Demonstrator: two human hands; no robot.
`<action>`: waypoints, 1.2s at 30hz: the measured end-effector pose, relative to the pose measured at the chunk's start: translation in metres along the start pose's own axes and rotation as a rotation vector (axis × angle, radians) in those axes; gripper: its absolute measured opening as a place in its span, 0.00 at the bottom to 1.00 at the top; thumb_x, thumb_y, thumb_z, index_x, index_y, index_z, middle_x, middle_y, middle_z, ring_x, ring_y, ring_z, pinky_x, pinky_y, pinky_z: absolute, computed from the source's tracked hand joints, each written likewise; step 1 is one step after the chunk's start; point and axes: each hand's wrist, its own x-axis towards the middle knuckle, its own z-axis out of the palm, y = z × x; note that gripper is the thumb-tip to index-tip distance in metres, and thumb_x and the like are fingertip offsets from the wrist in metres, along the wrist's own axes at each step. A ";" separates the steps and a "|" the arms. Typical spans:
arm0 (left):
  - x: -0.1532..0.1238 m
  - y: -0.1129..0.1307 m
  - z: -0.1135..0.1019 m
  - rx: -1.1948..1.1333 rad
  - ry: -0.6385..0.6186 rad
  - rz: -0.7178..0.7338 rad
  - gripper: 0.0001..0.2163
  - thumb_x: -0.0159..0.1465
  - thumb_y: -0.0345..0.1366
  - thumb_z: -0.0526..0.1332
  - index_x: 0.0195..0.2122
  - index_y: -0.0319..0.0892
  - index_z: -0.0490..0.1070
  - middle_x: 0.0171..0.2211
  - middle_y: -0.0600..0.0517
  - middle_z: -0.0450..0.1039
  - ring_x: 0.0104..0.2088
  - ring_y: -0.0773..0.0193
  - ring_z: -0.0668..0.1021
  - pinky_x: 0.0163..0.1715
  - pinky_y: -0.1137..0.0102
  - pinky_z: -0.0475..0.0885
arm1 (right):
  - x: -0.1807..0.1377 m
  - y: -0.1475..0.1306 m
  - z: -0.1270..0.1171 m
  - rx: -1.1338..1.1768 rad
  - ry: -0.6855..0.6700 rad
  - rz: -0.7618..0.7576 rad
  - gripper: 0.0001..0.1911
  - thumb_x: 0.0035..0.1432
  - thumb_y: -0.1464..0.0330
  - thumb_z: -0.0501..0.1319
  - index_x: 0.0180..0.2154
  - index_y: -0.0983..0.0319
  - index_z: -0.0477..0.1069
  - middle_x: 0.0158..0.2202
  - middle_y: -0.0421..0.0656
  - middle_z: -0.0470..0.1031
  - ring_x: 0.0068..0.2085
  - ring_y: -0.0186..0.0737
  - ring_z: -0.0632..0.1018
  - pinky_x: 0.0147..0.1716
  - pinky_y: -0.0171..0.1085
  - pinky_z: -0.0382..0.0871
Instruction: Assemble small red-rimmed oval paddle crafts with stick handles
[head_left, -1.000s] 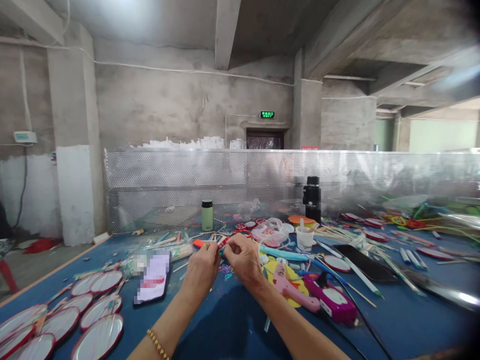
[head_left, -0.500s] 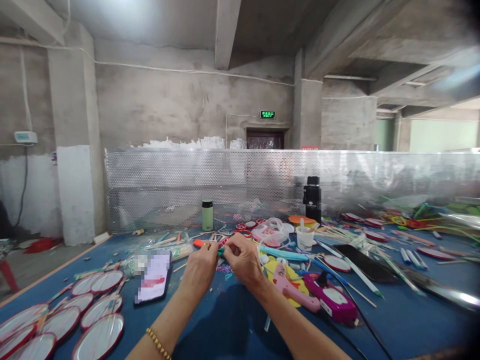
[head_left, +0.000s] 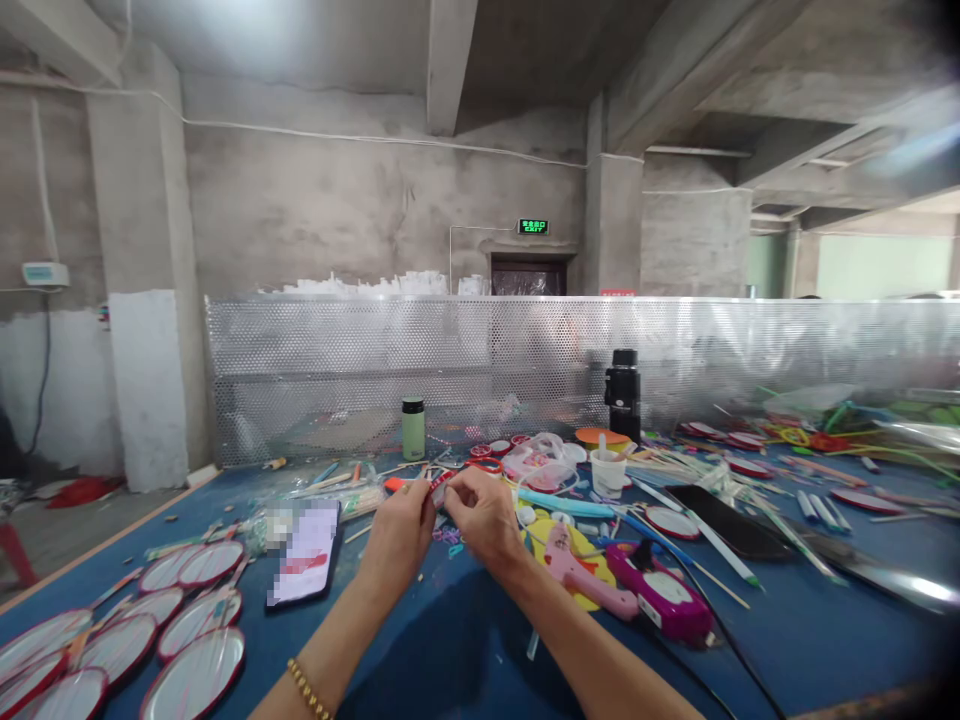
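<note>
We pinch a small red piece (head_left: 441, 481) between our left hand (head_left: 400, 535) and right hand (head_left: 484, 520), both grips clamped on it, above the blue desk (head_left: 450, 650).

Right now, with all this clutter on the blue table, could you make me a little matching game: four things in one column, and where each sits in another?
Things:
1. green flask
2. black flask
3. phone
4. red-rimmed oval fans

Places:
A. flat on the table, just left of the left hand
B. near left corner of the table
C. upright by the perforated screen, left of the hands
D. upright by the screen, right of the right hand

Pairs: 1-C, 2-D, 3-A, 4-B
</note>
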 end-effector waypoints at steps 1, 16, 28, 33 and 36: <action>0.001 0.000 0.000 -0.092 -0.016 -0.047 0.09 0.64 0.30 0.50 0.28 0.42 0.64 0.25 0.50 0.73 0.27 0.62 0.77 0.27 0.71 0.63 | 0.000 0.000 0.000 -0.020 0.002 0.001 0.07 0.52 0.72 0.58 0.22 0.62 0.68 0.20 0.37 0.66 0.23 0.31 0.66 0.24 0.31 0.58; 0.009 -0.007 -0.001 -1.099 -0.310 -0.570 0.07 0.50 0.39 0.59 0.24 0.40 0.65 0.10 0.56 0.68 0.11 0.65 0.71 0.12 0.75 0.62 | 0.015 0.021 -0.017 -0.023 0.133 0.046 0.09 0.57 0.67 0.56 0.29 0.63 0.72 0.24 0.41 0.73 0.26 0.35 0.71 0.28 0.33 0.63; 0.009 -0.012 0.005 -1.038 -0.409 -0.561 0.07 0.48 0.39 0.58 0.24 0.41 0.65 0.09 0.58 0.63 0.08 0.68 0.66 0.08 0.77 0.56 | 0.016 0.024 -0.012 0.085 -0.163 0.186 0.11 0.54 0.67 0.57 0.27 0.65 0.76 0.23 0.41 0.74 0.26 0.35 0.73 0.26 0.32 0.63; 0.009 -0.012 0.005 -0.974 -0.407 -0.538 0.07 0.48 0.38 0.57 0.24 0.41 0.64 0.08 0.60 0.61 0.07 0.70 0.65 0.08 0.78 0.52 | 0.015 0.022 -0.016 0.033 -0.080 0.103 0.08 0.53 0.70 0.58 0.28 0.64 0.75 0.26 0.42 0.76 0.29 0.35 0.75 0.31 0.32 0.66; 0.008 -0.012 0.003 -0.974 -0.393 -0.534 0.06 0.50 0.38 0.56 0.23 0.41 0.63 0.09 0.60 0.60 0.07 0.72 0.63 0.08 0.78 0.51 | 0.016 0.021 -0.018 -0.007 -0.062 0.066 0.08 0.53 0.70 0.58 0.28 0.64 0.75 0.27 0.43 0.76 0.29 0.35 0.75 0.31 0.33 0.66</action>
